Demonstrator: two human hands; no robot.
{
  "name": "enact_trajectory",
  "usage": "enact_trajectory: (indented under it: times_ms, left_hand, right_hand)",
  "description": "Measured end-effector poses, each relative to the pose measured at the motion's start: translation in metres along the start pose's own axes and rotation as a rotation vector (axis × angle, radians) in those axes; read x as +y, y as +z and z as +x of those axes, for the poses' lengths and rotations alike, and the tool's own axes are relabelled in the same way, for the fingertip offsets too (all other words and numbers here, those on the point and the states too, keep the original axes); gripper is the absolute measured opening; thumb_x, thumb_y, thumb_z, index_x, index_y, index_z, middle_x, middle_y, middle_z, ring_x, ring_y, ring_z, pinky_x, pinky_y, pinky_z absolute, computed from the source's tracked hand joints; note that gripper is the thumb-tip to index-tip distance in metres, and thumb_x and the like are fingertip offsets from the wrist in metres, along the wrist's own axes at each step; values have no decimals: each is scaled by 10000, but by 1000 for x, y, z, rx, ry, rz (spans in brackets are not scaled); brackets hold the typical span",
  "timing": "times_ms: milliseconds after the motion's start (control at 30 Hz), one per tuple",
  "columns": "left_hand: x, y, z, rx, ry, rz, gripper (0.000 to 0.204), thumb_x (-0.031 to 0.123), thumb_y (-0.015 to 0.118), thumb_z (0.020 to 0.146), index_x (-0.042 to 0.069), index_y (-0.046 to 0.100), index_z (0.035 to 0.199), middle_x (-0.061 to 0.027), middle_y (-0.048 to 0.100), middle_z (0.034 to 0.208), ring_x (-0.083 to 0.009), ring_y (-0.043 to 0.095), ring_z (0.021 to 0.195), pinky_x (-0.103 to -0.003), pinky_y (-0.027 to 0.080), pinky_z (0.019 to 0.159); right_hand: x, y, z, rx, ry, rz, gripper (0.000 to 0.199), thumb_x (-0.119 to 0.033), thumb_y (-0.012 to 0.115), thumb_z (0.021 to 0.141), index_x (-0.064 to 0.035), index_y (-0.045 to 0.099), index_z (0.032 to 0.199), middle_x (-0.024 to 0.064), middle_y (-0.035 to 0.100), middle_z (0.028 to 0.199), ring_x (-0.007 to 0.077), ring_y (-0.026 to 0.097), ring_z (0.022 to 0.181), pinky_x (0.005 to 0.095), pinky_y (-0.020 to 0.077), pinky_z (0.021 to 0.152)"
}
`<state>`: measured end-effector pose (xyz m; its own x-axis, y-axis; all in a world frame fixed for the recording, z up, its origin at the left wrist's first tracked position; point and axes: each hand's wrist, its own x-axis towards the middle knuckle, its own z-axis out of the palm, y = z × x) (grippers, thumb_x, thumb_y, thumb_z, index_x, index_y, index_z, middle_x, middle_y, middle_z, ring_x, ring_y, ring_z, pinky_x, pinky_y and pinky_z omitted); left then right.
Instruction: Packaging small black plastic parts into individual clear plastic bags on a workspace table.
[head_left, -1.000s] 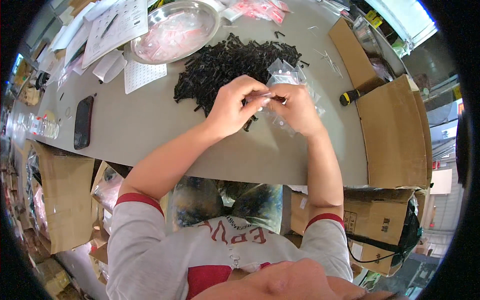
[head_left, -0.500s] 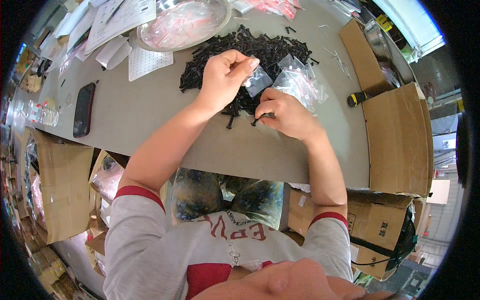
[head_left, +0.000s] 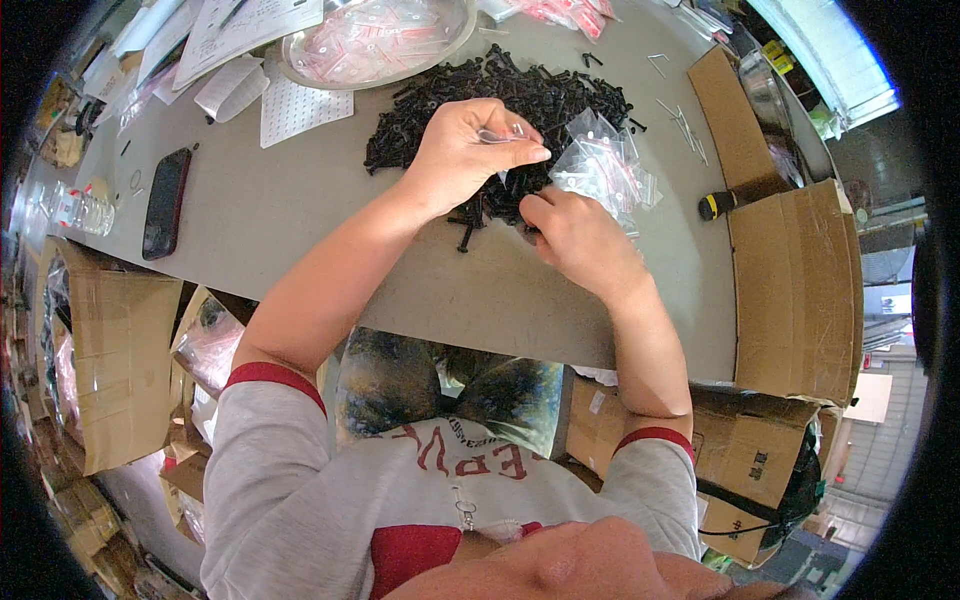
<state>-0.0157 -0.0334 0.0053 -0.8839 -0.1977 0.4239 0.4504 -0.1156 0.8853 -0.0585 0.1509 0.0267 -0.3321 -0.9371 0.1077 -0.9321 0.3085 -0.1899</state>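
My left hand (head_left: pixel 465 158) is closed over the near part of a heap of black screws (head_left: pixel 430 110). Its thumb and fingers pinch a small clear plastic bag (head_left: pixel 503 134), partly hidden by the fingers. Close by on the right, my right hand (head_left: pixel 583 238) has curled fingers at the heap's near edge. Its fingertips point away and down, so I cannot make out what they hold. Just beyond that hand lies a stack of clear small bags (head_left: pixel 598 165) with small pale pieces in them. A loose black screw (head_left: pixel 464 236) sits nearer me, left of the right hand.
A metal bowl (head_left: pixel 464 38) of filled bags stands at the back, beside a white perforated sheet (head_left: pixel 305 108) and papers (head_left: pixel 245 40). A phone (head_left: pixel 167 205) and a plastic bottle (head_left: pixel 88 211) lie left. Hex keys (head_left: pixel 683 130), a yellow-black tool (head_left: pixel 715 203) and a cardboard box (head_left: pixel 790 290) are right.
The small bag, hanging outstretched from my left hand before, is now bunched at its fingertips. My right hand has shifted slightly away from me; the screw seen in its fingers no longer shows.
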Motion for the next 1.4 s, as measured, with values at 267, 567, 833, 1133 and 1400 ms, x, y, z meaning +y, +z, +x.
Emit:
enact_trajectory:
  times_ms: [267, 567, 833, 1133, 1400]
  left_hand:
    - [1, 7, -5, -269, -179, 290, 170, 109, 700, 791, 41, 547, 819, 36, 532, 743, -39, 479, 703, -221, 409, 621]
    - [-4, 17, -16, -389, -256, 62, 187, 182, 681, 845, 64, 553, 913, 14, 572, 835, -69, 528, 779, -214, 431, 687]
    - [8, -2, 0, -27, -271, -425, 138, 236, 605, 905, 120, 533, 909, 6, 580, 856, -119, 580, 865, -299, 465, 789]
    - [7, 3, -2, -6, -387, -296, 172, 233, 660, 869, 139, 521, 908, 41, 543, 812, -70, 530, 770, -245, 446, 669]
    - [3, 9, -5, -185, -342, -10, 191, 199, 684, 839, 81, 535, 825, 39, 522, 747, -44, 465, 655, -205, 376, 559]
  right_hand:
    - [32, -20, -6, 253, 34, 661, 238, 71, 608, 637, -39, 523, 830, 78, 578, 794, 196, 578, 735, 299, 468, 676]
    - [21, -11, 3, 515, -21, 856, 246, 74, 641, 732, -22, 570, 947, 65, 603, 918, 146, 572, 890, 282, 459, 791]
    - [12, 0, 7, 126, -5, 341, 177, -70, 688, 701, -59, 644, 872, 113, 616, 792, 262, 627, 707, 363, 501, 653]
    - [17, 8, 10, 145, 77, 291, 149, -34, 629, 672, -38, 595, 817, 152, 610, 746, 334, 612, 690, 399, 492, 635]
    - [28, -7, 0, 86, 329, 436, 236, -53, 632, 660, -27, 603, 893, 133, 637, 726, 269, 644, 687, 360, 498, 632]
